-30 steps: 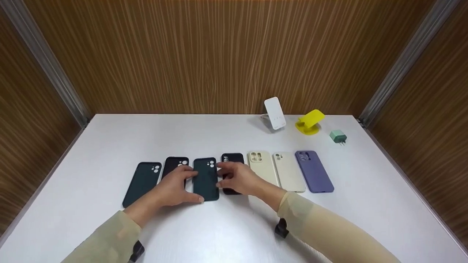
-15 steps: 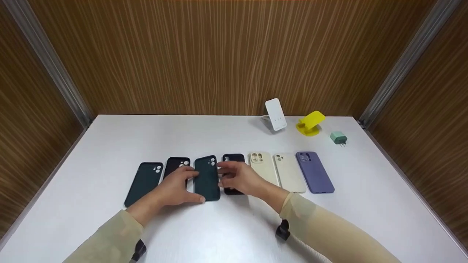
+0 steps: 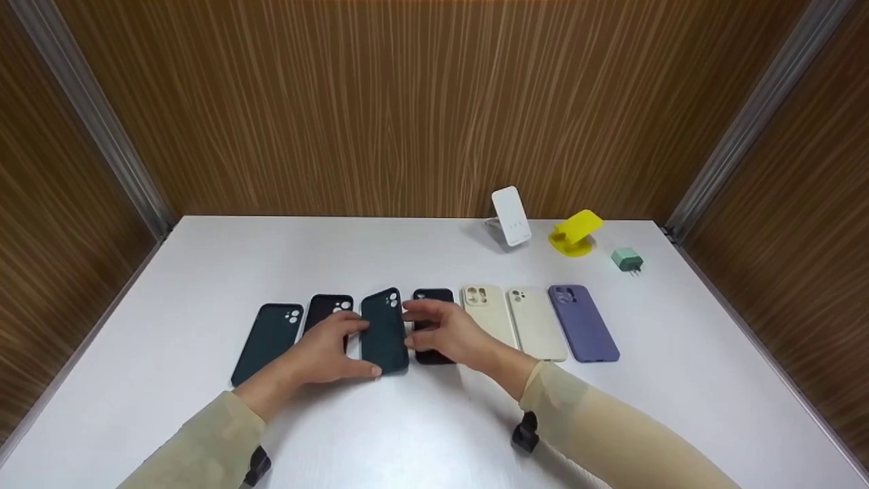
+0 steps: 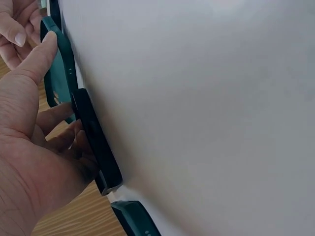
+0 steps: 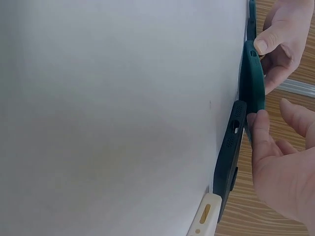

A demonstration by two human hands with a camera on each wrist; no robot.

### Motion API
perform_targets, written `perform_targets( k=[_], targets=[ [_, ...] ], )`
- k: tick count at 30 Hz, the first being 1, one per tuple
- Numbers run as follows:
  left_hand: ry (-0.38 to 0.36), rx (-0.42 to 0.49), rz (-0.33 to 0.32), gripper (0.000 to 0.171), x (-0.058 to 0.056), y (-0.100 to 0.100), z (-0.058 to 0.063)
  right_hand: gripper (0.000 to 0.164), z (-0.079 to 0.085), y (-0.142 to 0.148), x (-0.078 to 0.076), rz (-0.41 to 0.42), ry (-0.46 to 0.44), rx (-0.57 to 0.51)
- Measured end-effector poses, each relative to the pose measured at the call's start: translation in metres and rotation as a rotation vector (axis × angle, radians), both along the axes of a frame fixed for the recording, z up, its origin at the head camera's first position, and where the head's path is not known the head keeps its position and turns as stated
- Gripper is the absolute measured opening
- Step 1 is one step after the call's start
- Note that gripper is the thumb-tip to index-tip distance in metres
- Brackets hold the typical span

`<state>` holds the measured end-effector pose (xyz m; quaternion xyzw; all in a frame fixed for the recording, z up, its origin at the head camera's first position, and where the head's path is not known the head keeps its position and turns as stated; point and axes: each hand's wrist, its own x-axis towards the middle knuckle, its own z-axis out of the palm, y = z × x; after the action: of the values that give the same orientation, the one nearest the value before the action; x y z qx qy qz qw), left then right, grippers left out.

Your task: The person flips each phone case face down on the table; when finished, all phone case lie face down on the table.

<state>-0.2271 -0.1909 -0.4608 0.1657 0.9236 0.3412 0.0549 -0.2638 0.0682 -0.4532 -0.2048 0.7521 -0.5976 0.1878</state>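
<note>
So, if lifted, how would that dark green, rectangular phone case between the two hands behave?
The dark green, rectangular phone case is probably light: it looks like a thin shell with open camera cutouts. It seems fairly stiff, since it sits tilted at the fingers without visibly sagging. Broad and flat, it should slide rather than roll.

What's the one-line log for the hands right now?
left hand: holds dark green case, third from left | right hand: holds its right edge | pose: tilted, right side raised
</note>
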Motion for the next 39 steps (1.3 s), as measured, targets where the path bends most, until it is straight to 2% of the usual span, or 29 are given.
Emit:
perform_targets(
  k=[7,15,21,30,39],
  targets=[
    [-0.053,0.01,0.014,0.085,0.001,0.002,0.001,0.055,-0.006,-0.003,0.0,-0.074,-0.035,-0.017],
    [0.048,-0.023,-0.008,0.075,0.0,0.006,0.006,0.053,-0.008,-0.006,-0.001,-0.104,-0.061,-0.012],
    [0.056,-0.008,-0.024,0.077,-0.001,0.012,0.009,0.055,-0.008,-0.006,-0.001,-0.1,-0.075,-0.014],
    [-0.029,0.09,-0.065,0.085,-0.002,0.018,0.012,0.059,-0.008,-0.005,-0.004,-0.082,-0.102,-0.029],
    [-0.075,0.124,-0.049,0.089,-0.003,0.02,0.016,0.06,-0.004,-0.005,-0.006,-0.104,-0.159,-0.053]
  ],
)
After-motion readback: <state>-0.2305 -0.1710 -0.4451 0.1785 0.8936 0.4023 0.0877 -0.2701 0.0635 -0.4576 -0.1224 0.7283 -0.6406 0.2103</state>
